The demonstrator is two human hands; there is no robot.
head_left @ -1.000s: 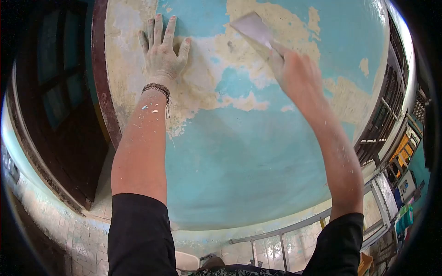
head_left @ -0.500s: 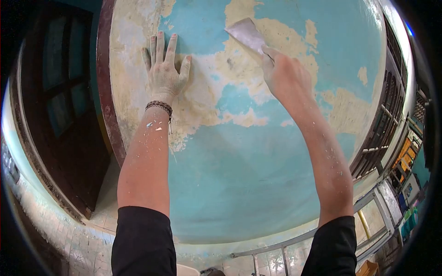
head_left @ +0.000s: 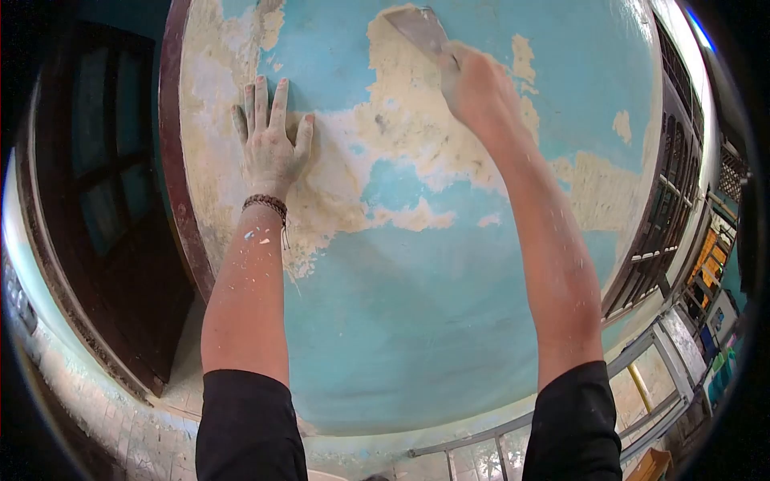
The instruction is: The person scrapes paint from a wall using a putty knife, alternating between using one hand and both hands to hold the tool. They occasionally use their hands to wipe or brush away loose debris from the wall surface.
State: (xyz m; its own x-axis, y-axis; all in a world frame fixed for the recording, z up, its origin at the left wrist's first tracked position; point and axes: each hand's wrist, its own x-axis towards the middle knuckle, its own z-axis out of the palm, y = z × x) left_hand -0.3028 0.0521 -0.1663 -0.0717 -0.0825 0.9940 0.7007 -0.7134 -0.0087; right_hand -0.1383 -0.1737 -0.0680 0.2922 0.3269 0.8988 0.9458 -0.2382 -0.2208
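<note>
Clamped the right hand (head_left: 481,92), at one o'clock, on a scraper (head_left: 421,28) near twelve, with its blade at the upper edge of a cream patch (head_left: 409,96); spread the left hand (head_left: 271,152) flat on the wall (head_left: 417,321) at ten, with fingers apart; had a dark door (head_left: 120,200) at nine and a barred window (head_left: 664,208) at three.

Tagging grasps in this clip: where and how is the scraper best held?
The scraper is probably best held by its handle end, from the lower right, where the right grip covers it: the broad, flat blade widens toward the upper left.
</note>
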